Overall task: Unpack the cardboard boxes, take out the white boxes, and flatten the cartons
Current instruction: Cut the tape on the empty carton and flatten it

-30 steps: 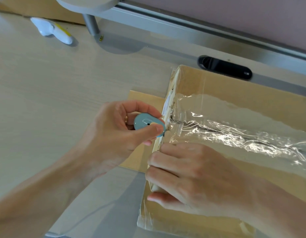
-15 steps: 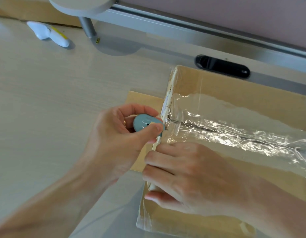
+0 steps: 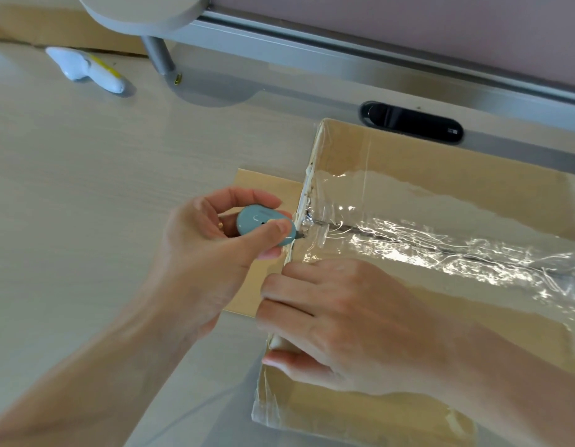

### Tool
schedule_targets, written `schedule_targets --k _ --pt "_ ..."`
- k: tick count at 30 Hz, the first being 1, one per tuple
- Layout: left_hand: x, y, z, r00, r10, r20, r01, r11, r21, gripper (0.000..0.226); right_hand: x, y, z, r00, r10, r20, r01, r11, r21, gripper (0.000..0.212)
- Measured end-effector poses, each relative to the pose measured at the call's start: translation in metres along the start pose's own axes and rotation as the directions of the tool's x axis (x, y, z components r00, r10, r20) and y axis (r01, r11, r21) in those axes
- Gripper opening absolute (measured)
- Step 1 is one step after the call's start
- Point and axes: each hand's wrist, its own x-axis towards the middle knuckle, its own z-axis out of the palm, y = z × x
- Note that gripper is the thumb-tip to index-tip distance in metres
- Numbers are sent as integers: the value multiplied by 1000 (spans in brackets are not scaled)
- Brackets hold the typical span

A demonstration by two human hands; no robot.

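Barely any movement in the last second: left hand (image 3: 199, 253) keeps pinching the blue cutter (image 3: 263, 225) between thumb and fingers, blade tip now nosing into the clear tape (image 3: 408, 240) at the seam's left end. Right hand (image 3: 344, 317) curls its fingers over the carton (image 3: 424, 162) edge, pinning it on the table (image 3: 86, 188). Carton looks sealed (no white boxes visible), so cutting, unpacking and flattening all remain.

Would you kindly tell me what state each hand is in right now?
Left hand: pinches the small teal oval plastic cutter, its tip at the tape-wrapped brown cardboard box.
Right hand: curled over that box's edge, gripping it.
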Motion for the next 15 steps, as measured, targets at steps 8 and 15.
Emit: schedule_targets --k 8,15 --pt "6 11 -16 995 94 -15 -93 995 47 14 0 -3 -3 999 -2 45 0 999 35 24" --pt "11 10 -9 994 51 99 -67 984 166 11 0 -3 -4 999 4 44 -5 1000 30 23"
